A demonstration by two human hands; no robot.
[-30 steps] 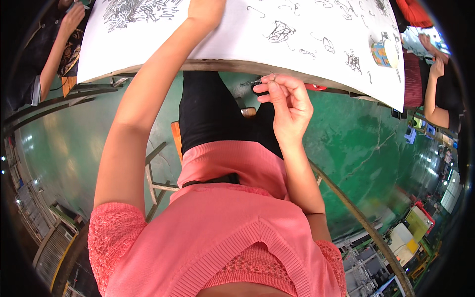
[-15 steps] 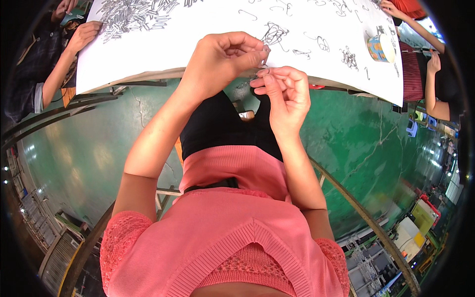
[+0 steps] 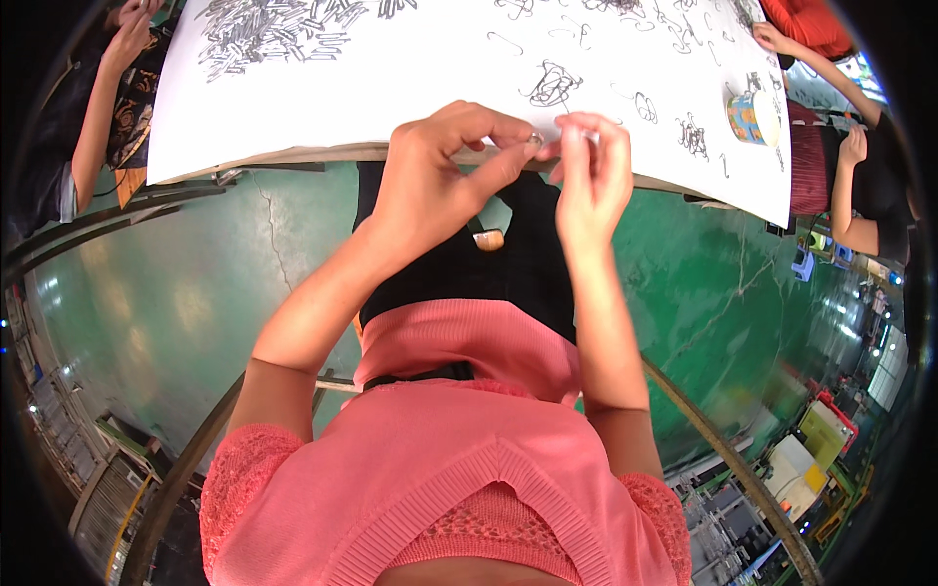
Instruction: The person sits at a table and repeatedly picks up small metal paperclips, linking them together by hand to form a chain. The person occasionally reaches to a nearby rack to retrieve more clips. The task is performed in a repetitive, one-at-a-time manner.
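- Over the table's [image 3: 293, 153] near edge, left hand [image 3: 430, 171] pinches a metal bit [image 3: 534, 140], long axis unclear!
- Right hand [image 3: 593, 184] curls there, bit to its left, hold unclear.

Floor [image 3: 703, 283]: green, glossy, pale cracks [image 3: 269, 225] on both sides; bright reflections toward the edges. Bench [image 3: 322, 117]: white top, brown near edge. Dark metal bars [image 3: 107, 215] below its left end, just beside an orange-brown wooden piece [image 3: 129, 186]. Blue stool [image 3: 803, 264]: floor, far right. Lower right: crowded equipment, green board [image 3: 826, 439] near a pale board [image 3: 788, 474]. Lower left: grey slatted panel [image 3: 107, 503].
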